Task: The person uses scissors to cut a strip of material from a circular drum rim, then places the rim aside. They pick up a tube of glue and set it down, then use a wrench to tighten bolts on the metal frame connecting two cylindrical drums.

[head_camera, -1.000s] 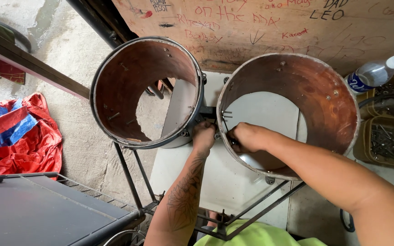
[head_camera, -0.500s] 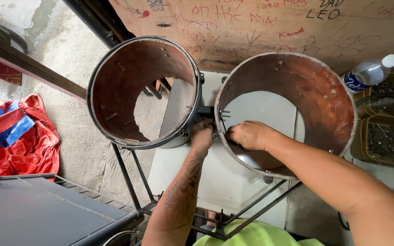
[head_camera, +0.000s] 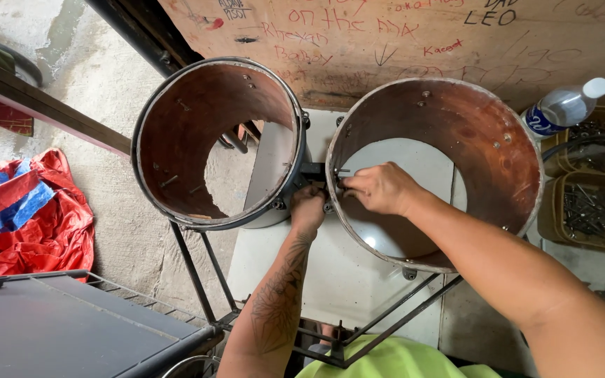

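Observation:
Two open brown drum shells sit side by side on a black metal stand (head_camera: 197, 280), the left shell (head_camera: 176, 147) and the right shell (head_camera: 484, 133). A dark bracket (head_camera: 314, 169) joins them. My left hand (head_camera: 307, 207) grips the hardware under the bracket, between the shells. My right hand (head_camera: 379, 187) reaches inside the right shell, fingers pinched on a small metal fastener (head_camera: 342, 183) at its inner wall.
A white panel (head_camera: 330, 273) lies beneath the shells. A plastic water bottle (head_camera: 561, 106) and trays of screws (head_camera: 593, 210) are at the right. A red and blue tarp (head_camera: 26, 217) lies on the concrete at left, a dark flat box (head_camera: 50, 329) below it. A scribbled board (head_camera: 414, 35) stands behind.
My right hand has lifted from the lower inside of the right shell up to its inner wall near the bracket. My left hand stays put.

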